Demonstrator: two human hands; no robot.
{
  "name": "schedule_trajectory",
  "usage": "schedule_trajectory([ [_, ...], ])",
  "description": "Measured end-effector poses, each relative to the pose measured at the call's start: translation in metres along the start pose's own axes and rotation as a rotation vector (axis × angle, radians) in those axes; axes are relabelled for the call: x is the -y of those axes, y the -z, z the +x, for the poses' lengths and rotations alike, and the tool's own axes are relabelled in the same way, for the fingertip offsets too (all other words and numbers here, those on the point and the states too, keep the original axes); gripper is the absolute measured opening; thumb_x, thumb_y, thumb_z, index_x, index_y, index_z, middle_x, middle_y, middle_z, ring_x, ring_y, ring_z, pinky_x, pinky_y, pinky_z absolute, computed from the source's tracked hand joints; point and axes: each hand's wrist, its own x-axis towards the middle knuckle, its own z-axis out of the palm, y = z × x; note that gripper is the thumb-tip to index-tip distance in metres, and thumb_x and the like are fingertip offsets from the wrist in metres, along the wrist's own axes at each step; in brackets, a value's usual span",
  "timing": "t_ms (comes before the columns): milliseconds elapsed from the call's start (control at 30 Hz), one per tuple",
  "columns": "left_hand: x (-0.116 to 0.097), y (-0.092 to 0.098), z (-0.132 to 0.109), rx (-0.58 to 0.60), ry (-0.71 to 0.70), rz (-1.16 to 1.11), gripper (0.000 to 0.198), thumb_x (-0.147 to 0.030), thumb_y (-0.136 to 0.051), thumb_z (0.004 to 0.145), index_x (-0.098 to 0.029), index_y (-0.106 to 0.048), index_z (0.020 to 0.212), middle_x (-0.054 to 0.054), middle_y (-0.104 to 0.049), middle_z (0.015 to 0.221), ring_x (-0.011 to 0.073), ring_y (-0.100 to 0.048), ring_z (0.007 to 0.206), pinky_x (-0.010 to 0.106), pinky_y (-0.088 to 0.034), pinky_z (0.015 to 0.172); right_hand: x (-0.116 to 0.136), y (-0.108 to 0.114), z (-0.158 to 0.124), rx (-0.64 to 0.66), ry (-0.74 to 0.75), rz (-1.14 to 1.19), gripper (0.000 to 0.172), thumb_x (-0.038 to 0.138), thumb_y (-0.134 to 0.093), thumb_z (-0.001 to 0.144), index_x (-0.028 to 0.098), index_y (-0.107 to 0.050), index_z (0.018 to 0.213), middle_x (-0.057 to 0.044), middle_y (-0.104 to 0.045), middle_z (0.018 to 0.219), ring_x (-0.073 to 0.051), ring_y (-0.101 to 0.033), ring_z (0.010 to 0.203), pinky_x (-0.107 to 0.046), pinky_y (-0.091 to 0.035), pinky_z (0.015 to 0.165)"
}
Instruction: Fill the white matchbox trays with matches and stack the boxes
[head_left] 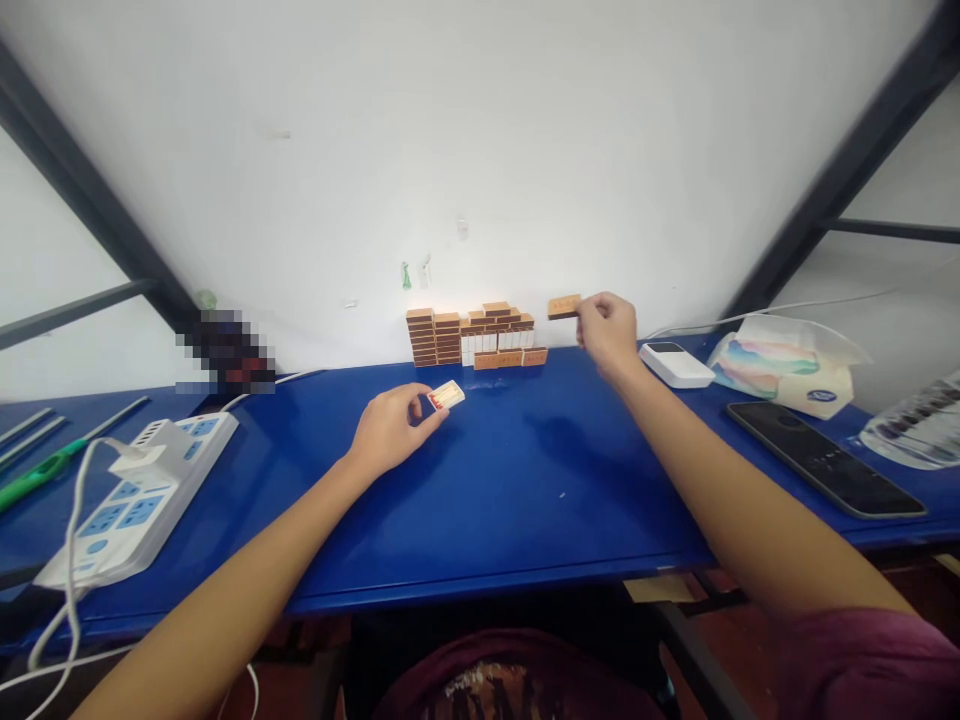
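My left hand [390,428] pinches a white matchbox tray [447,395] with red-tipped matches in it, held above the blue table. Further right, my right hand [607,330] grips an orange-brown matchbox sleeve [564,306] by its right end, raised off the table near the wall. Whether that sleeve is hollow cannot be made out. Between and behind the hands, stacked matchboxes [436,340] stand against the wall in two columns at the left. Beside them is a lower pile of matchboxes [496,318], with upright white pieces [480,346] and a front row of orange boxes [510,359].
On the left lie a white power strip [157,490] with a plugged-in charger and a green-handled tool [45,474]. To the right are a white device [676,365], a tissue pack [787,365], a phone [825,458] and a clear plastic bottle [915,425]. The blue table [465,510] meets the wall.
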Motion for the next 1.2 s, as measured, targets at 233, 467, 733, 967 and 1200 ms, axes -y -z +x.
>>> schedule_trajectory([
  [233,-0.004,0.001,0.0,-0.12,-0.043,-0.094,0.036,-0.049,-0.068,0.095,-0.022,-0.073,0.118,0.004,-0.077,0.099,0.0189,-0.07,0.088,0.028,-0.053,0.073,0.026,-0.044,-0.084,0.692,0.014,0.343,0.042,0.059,-0.077,0.087,0.021,-0.059,0.084,-0.004,-0.07,0.075,-0.012,-0.06,0.051,-0.024,-0.048,0.039],
  [467,0.0,0.0,0.001,-0.076,-0.073,-0.107,0.038,-0.05,-0.067,0.096,-0.023,-0.073,0.121,0.004,-0.078,0.099,0.0192,-0.07,0.087,0.028,-0.055,0.071,0.02,-0.051,-0.092,0.77,0.052,0.33,0.044,0.061,-0.072,0.09,0.021,-0.057,0.083,-0.002,-0.07,0.075,-0.01,-0.06,0.05,-0.021,-0.047,0.037],
  [733,0.002,0.002,0.002,-0.026,-0.096,-0.189,0.041,-0.052,-0.069,0.095,-0.024,-0.073,0.125,0.004,-0.079,0.103,0.0192,-0.072,0.088,0.027,-0.055,0.069,0.022,-0.047,-0.093,0.84,0.051,0.34,0.039,0.051,-0.071,0.094,0.023,-0.055,0.117,0.001,-0.071,0.078,-0.012,-0.062,0.051,-0.021,-0.049,0.039],
  [967,0.003,-0.001,0.001,0.044,-0.057,-0.333,0.058,-0.064,-0.086,0.074,-0.023,-0.072,0.114,0.002,-0.079,0.094,0.0183,-0.07,0.079,0.027,-0.054,0.068,0.03,-0.052,-0.106,0.952,0.018,0.378,0.051,0.052,-0.062,0.1,0.02,-0.059,0.139,-0.004,-0.073,0.089,-0.015,-0.069,0.061,-0.024,-0.055,0.043],
  [1200,0.0,-0.003,-0.002,0.086,-0.085,-0.355,0.072,-0.065,-0.09,0.068,-0.025,-0.065,0.122,-0.004,-0.069,0.078,0.0136,-0.064,0.067,0.026,-0.053,0.068,0.039,-0.057,-0.13,1.194,-0.008,0.389,0.057,0.063,-0.056,0.101,0.02,-0.059,0.139,-0.002,-0.07,0.081,-0.016,-0.072,0.064,-0.024,-0.059,0.047],
])
